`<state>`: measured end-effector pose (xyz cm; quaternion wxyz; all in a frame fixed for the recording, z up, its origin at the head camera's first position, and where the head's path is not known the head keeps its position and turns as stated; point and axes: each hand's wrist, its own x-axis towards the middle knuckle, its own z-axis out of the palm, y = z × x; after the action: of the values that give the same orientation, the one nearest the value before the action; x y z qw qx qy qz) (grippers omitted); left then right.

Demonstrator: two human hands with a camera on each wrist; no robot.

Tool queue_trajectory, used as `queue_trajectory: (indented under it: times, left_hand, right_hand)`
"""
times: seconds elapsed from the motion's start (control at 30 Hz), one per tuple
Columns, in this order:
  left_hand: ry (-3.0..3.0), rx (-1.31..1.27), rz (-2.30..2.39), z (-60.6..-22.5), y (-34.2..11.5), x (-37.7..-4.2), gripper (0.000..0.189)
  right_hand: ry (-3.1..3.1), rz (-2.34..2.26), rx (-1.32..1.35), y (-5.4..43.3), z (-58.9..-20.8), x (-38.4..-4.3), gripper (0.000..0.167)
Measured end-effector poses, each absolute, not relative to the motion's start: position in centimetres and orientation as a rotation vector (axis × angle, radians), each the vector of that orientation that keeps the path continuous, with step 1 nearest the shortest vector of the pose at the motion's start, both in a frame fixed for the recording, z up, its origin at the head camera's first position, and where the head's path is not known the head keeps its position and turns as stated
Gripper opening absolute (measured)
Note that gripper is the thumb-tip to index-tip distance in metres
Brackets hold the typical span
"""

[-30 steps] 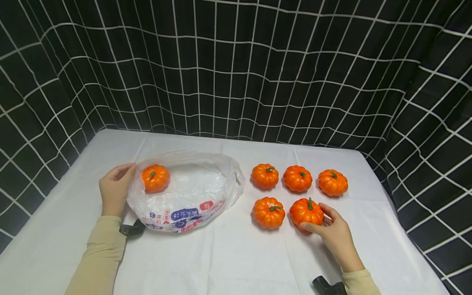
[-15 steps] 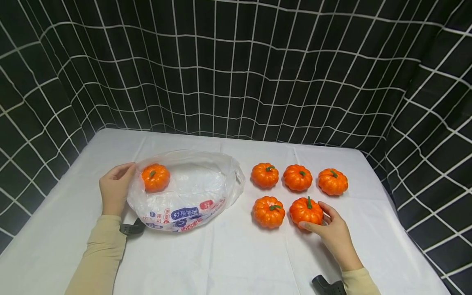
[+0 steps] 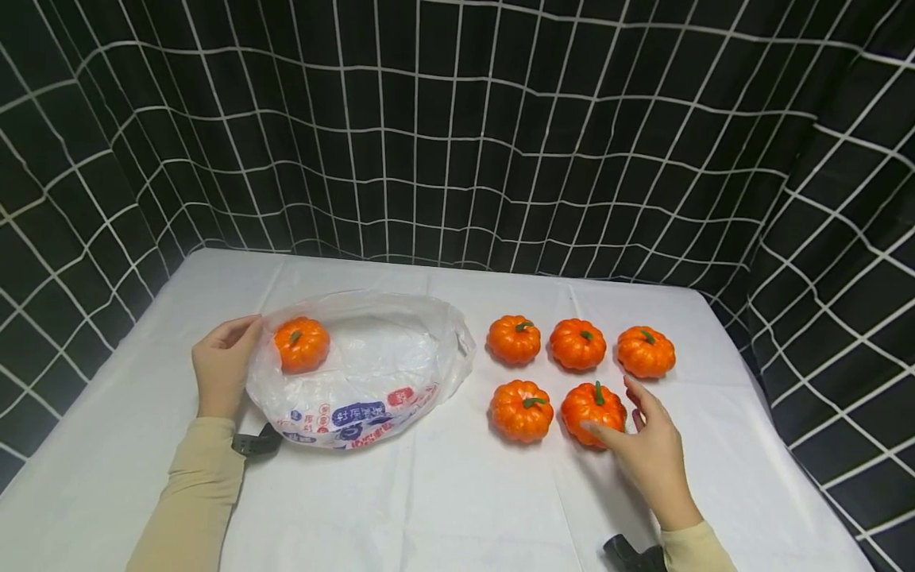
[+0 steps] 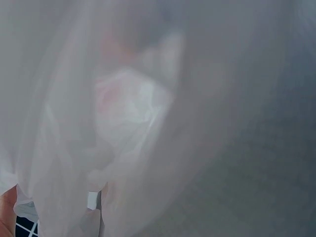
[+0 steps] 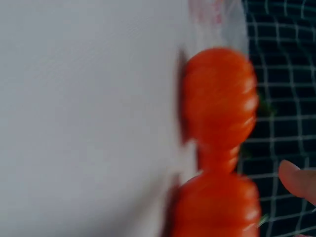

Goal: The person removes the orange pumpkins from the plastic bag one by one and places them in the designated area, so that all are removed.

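My left hand (image 3: 224,367) pinches the left rim of a white translucent plastic bag (image 3: 372,361) with red and blue print. The bag lies with its mouth spread, and a small orange pumpkin (image 3: 303,346) with a green stem sits at its left end. In the left wrist view, hazy bag film (image 4: 128,113) covers most of the picture. My right hand (image 3: 652,457) is beside the front right pumpkin (image 3: 588,411), fingers spread apart; its thumb overlaps that pumpkin's lower edge. In the right wrist view, a fingertip (image 5: 296,180) stands apart from the nearest pumpkin (image 5: 217,210).
Left of that pumpkin stands another pumpkin (image 3: 521,411). A back row holds a left pumpkin (image 3: 511,342), a middle one (image 3: 576,346) and a right one (image 3: 646,354). White cloth (image 3: 472,508) covers the table; a black curtain with white grid lines (image 3: 457,143) surrounds it.
The right hand's fingers have spread and come off the right side of the front right pumpkin, which stays in place. The left hand and bag have not moved.
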<state>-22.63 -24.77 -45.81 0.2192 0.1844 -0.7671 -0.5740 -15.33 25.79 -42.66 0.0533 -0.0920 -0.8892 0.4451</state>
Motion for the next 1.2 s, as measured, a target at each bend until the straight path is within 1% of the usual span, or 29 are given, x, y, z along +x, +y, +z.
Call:
queue_trajectory:
  times: [0.13, 0.27, 0.53, 0.8, 1.2]
  left_hand:
    - [-2.129, 0.516, -1.581, -45.8, -24.7, -22.7, 0.04]
    - [-2.139, 0.521, -1.576, -45.8, -24.7, -22.6, 0.04]
    - [-2.159, 0.527, -1.558, -45.7, -24.7, -22.5, 0.041]
    - [-2.129, 0.521, -1.591, -46.1, -24.7, -22.6, 0.041]
    - [-2.126, 0.504, -1.58, -46.1, -24.9, -22.8, 0.042]
  right_hand:
    - [-2.51, 1.303, -0.139, 23.9, -41.3, -15.0, 0.074]
    - [-2.395, 1.375, -0.006, 21.4, -40.5, -15.2, 0.068]
    - [-2.405, 1.625, 0.227, 15.5, -40.0, -17.1, 0.068]
    - [-2.462, 1.766, 0.414, 10.1, -41.0, -19.7, 0.068]
    - [-2.567, 1.884, 0.569, 3.7, -40.8, -22.1, 0.072]
